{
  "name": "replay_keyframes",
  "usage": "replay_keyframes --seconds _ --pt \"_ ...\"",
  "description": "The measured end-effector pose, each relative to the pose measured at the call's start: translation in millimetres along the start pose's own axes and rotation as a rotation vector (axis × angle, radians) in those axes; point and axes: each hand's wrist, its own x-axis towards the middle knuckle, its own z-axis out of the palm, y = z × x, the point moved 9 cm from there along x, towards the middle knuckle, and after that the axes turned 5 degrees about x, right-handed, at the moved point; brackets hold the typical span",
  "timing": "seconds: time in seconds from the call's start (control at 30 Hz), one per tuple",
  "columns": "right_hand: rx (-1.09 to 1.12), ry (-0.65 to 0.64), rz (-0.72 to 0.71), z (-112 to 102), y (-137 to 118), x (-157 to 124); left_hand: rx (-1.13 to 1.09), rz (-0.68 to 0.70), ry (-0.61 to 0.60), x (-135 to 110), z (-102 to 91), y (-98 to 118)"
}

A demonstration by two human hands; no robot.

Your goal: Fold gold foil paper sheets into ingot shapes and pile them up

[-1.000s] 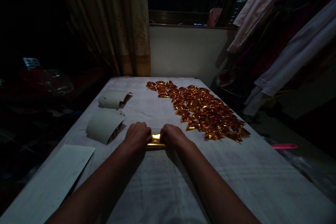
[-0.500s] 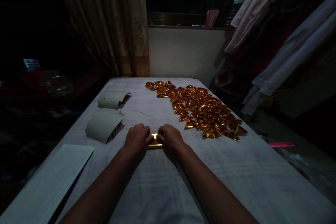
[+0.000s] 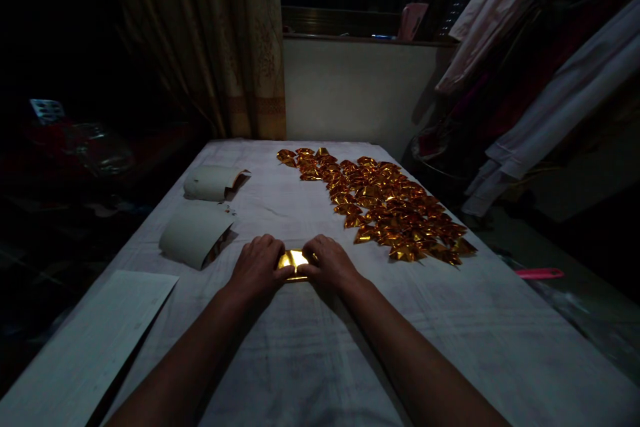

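Note:
A shiny gold foil paper (image 3: 295, 259), folded into a small flat strip, lies between my hands at the middle of the table. My left hand (image 3: 260, 261) grips its left end, the thumb lying on top and the other fingers curled at the far edge. At the right end, my right hand (image 3: 327, 260) pinches it in the same way. Both thumbs nearly meet along the near side. A spread-out pile of folded gold foil pieces (image 3: 385, 203) covers the table's far right part.
Two curved pale card sheets (image 3: 195, 235) rest left of my hands. A flat pale board (image 3: 100, 340) lies at the near left edge of the cloth-covered table (image 3: 430, 347). Beyond stand a curtain (image 3: 240, 47) and a sill with a pink cup (image 3: 413, 20). Clothes (image 3: 560, 93) hang at the right.
The thumbs have come nearer each other along the foil's near edge, and more of its bright top face shows. The camera view has tilted slightly downward.

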Motion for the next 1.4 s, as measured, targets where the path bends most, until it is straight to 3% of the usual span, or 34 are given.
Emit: replay_keyframes --seconds 0.5,0.77,1.4 --pt "0.024 0.031 -0.126 3 1 -11 -0.076 0.042 0.02 -9 2.7 0" --pt "-0.031 0.061 -0.04 2 -5 -14 -0.077 0.033 -0.01 -8 2.8 0" --pt "0.116 -0.123 -0.113 -1 18 -20 -0.111 0.026 -0.002 -10 1.1 0"
